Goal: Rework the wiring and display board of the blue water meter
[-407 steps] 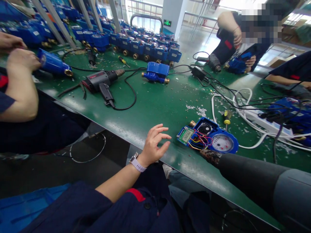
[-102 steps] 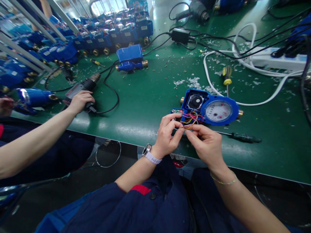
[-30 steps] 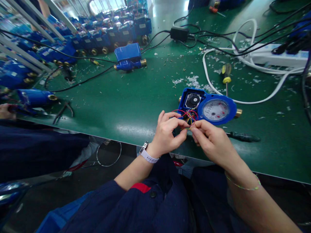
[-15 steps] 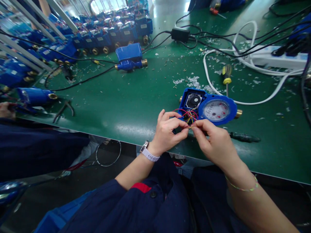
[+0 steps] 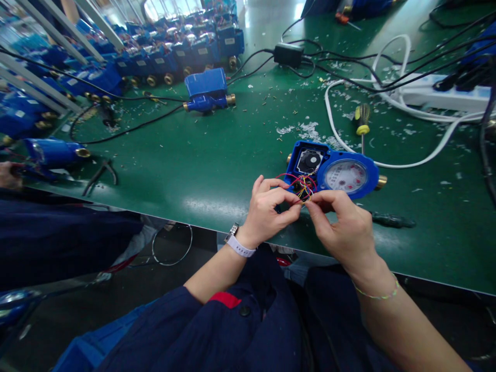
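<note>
Head camera: I see the bare left hand [image 5: 270,213] and bare right hand [image 5: 344,225] loosely curled, fingertips meeting, thumb and forefinger of each pinching thin red and yellow wires [image 5: 304,184]. These rise from the uncovered blue plastic meter with a round white dial [image 5: 346,176], lying on the green tabletop [image 5: 232,160] just beyond the fingers. A dark-handled screwdriver [image 5: 393,220] (its shaft hidden from me) lies beside the right hand.

Workbench [image 5: 163,165]: green, glossy top, spanning nine through twelve to three o'clock; pale front edge sloping down towards four. Bars [image 5: 101,27]: grey metal, slanted, ten o'clock. Backlight [image 5: 172,9]: white, blurred, eleven o'clock. Glare [image 5: 268,13]: on bench-top, twelve o'clock. Floor [image 5: 151,284]: dark, eight o'clock.
</note>
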`<state>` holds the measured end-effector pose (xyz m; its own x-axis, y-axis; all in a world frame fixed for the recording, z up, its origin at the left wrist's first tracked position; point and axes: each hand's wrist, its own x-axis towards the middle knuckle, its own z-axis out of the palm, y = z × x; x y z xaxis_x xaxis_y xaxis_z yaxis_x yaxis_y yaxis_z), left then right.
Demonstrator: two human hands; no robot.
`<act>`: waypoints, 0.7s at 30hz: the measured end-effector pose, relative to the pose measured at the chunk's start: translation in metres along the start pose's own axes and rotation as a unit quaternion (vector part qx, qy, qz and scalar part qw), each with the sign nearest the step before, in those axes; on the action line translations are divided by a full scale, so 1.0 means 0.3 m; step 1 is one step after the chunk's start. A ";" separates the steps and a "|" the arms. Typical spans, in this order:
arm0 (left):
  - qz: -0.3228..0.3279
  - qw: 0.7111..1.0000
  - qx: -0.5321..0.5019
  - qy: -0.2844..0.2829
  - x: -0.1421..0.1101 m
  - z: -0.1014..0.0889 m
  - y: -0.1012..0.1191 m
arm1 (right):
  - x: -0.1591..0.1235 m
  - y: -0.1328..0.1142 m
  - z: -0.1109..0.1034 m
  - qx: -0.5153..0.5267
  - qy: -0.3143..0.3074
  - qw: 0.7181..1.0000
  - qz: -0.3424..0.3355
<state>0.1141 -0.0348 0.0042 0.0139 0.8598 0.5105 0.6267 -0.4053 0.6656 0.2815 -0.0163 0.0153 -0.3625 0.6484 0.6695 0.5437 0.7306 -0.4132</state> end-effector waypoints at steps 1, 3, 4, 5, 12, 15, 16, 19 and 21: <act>-0.001 1.000 -0.002 0.002 -0.001 0.001 0.000 | -0.002 -0.001 0.003 0.006 0.008 1.000 0.001; -0.004 1.000 -0.002 0.002 -0.004 0.003 0.000 | -0.005 -0.003 0.011 0.020 0.011 1.000 -0.004; -0.007 1.000 0.001 0.002 -0.006 0.004 0.000 | -0.007 -0.004 0.014 0.028 0.011 1.000 -0.010; -0.011 1.000 0.004 0.001 -0.007 0.005 -0.001 | -0.009 -0.005 0.018 0.034 0.011 0.999 -0.014; -0.018 1.000 -0.011 0.013 -0.008 0.010 -0.003 | -0.017 -0.010 0.024 0.040 0.031 0.999 -0.020; -0.033 0.999 -0.007 0.009 -0.008 0.012 -0.002 | -0.017 -0.013 0.022 0.040 0.032 0.999 -0.015; -0.037 0.999 -0.004 0.007 -0.009 0.012 -0.002 | -0.017 -0.014 0.022 0.042 0.030 0.999 -0.011; -0.039 0.999 -0.004 0.004 -0.015 0.012 0.001 | -0.017 -0.018 0.021 0.054 0.019 0.998 0.009; -0.035 0.999 -0.013 0.007 -0.019 0.011 0.002 | -0.018 -0.020 0.022 0.065 0.014 0.997 0.031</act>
<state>0.1170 -0.0390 -0.0002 -0.0413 0.8818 0.4698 0.6055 -0.3519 0.7138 0.2752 -0.0228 0.0102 -0.3088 0.6878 0.6570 0.4604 0.7125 -0.5295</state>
